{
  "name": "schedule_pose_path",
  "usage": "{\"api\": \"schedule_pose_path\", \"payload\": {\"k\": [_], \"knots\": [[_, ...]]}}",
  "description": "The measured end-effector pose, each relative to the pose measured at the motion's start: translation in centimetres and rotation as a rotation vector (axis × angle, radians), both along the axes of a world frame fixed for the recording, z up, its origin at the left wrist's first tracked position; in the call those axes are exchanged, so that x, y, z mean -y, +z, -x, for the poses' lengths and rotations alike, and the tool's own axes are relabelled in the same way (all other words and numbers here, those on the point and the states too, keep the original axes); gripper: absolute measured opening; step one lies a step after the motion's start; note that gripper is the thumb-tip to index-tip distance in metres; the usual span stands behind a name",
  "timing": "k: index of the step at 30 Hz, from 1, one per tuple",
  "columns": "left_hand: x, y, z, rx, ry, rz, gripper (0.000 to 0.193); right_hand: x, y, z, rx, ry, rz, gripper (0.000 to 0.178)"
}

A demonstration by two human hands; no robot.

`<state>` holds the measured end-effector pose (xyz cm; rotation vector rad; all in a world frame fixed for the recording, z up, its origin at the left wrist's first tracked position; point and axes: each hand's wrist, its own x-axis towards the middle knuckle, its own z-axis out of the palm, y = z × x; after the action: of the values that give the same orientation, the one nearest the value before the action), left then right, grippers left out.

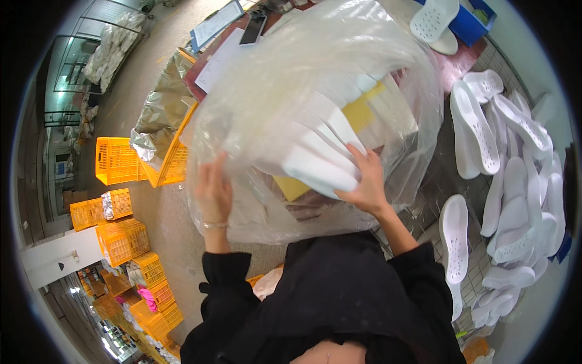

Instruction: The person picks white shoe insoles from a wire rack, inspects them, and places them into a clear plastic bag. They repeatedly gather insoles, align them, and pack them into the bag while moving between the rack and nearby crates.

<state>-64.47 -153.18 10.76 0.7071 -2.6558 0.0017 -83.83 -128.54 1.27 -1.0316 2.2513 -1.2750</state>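
My right hand gripped the near end of the fanned white pieces, just off centre toward one o'clock, with the clear bag draped over their far end. My left hand, at nine o'clock, was by the slack film, its fingers too blurred for me to tell whether they pinched it. The pieces overlapped unevenly, so my one-sided grip could have let the outer ones slip out of line. Loose film could have snagged their edges, and a hard tug might have torn it. A swing of plastic toward twelve o'clock could have knocked the phone off the counter.
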Motion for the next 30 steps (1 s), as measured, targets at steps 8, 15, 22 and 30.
{"api": "schedule_pose_path", "payload": {"k": [8,15,22,30], "knots": [[-5.7,-4.7,-0.9,0.131,-0.061,-0.349,0.049,7.6,-3.5,-2.0,-0.045,0.033,0.08,0.077],[-6.5,-3.9,1.9,0.559,-0.022,-0.563,0.05,12.2,-6.2,4.8,-0.167,0.071,-0.016,0.065],[-13.2,-1.9,10.6,0.039,-0.527,-0.916,0.041,-21.1,-2.5,21.3,-0.612,-0.84,-0.723,0.049],[-26.7,-17.0,27.1,0.193,-0.329,-2.722,0.067,-23.4,-3.1,12.7,-0.03,-0.526,-0.092,0.038]]}}
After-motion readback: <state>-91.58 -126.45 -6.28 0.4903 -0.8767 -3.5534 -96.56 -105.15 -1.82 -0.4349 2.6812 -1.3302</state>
